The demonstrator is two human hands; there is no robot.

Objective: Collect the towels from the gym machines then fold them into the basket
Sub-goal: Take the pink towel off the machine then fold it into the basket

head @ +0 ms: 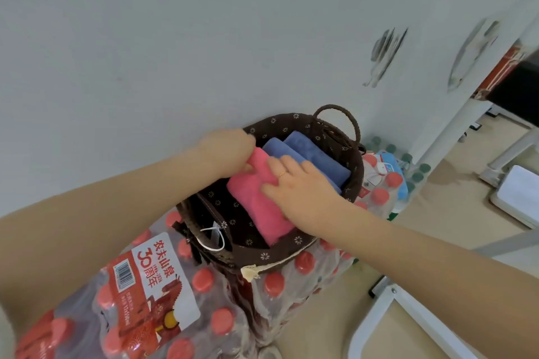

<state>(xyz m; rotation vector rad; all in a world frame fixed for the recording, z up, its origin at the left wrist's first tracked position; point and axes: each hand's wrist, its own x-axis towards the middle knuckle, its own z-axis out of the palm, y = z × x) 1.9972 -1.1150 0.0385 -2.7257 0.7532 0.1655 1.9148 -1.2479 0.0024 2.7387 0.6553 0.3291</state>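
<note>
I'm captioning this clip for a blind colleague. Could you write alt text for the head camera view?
Two hands place a folded pink towel into a brown flower-print basket beside two folded blue towels: the left hand grips the towel's far end and the right hand lies flat on it. The basket sits on shrink-wrapped packs of red-capped water bottles by a white wall.

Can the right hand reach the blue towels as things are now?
Probably yes: the right hand rests on the pink towel, and the blue towels lie uncovered just beyond its fingertips.

Folded pink towel [256,207] beside two folded blue towels [315,160], inside brown basket [280,253]
</note>
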